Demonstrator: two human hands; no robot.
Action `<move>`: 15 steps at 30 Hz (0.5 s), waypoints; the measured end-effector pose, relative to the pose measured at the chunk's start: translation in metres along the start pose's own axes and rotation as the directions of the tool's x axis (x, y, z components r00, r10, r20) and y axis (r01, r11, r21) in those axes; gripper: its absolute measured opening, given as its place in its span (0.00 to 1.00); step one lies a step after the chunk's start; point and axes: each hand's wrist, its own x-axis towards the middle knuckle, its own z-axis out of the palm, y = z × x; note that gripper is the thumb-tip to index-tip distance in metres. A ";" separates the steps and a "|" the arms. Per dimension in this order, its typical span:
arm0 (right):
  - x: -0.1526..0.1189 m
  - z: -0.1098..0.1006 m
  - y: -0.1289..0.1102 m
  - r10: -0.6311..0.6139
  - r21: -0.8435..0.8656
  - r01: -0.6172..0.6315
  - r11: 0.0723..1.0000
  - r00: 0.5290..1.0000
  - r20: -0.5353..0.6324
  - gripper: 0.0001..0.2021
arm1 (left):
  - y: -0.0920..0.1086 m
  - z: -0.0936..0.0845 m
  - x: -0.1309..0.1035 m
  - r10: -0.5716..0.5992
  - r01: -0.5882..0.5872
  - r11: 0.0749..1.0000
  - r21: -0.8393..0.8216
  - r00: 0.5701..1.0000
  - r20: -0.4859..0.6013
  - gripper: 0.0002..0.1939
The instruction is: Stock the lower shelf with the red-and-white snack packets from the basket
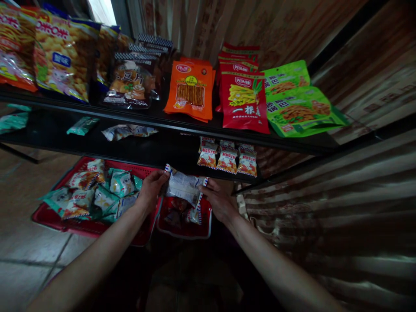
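Between my two hands is a small snack bag (183, 186), its printed back turned up, with striped edges at both ends. My left hand (151, 190) pinches its left end, and my right hand (219, 199) grips the right end. Below the bag stands a small red basket (185, 234) holding a few packets, partly hidden by it. Left of that is a larger red basket (130, 238) filled with green and orange-white snack bags (81, 201). Just beyond my hands, small orange-white snack bags (227, 158) stand in rows on the lower shelf.
The black upper shelf (195, 125) carries orange packs (190, 89), red packs (243, 102), green packs (299, 108) and larger chip bags (65, 56). Several packets (126, 131) lie on the lower shelf (58, 138). A pleated curtain (325, 216) hangs at the right.
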 end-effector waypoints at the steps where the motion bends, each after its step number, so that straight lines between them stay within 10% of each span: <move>1: 0.000 0.001 0.000 -0.004 0.003 0.004 1.000 1.000 0.008 0.19 | 0.001 -0.001 0.001 0.005 -0.005 1.000 -0.010 1.000 -0.004 0.20; 15: 0.018 -0.006 0.010 -0.020 -0.016 0.017 1.000 0.989 -0.147 0.15 | 0.006 -0.017 0.004 -0.030 0.030 1.000 -0.007 0.999 -0.022 0.12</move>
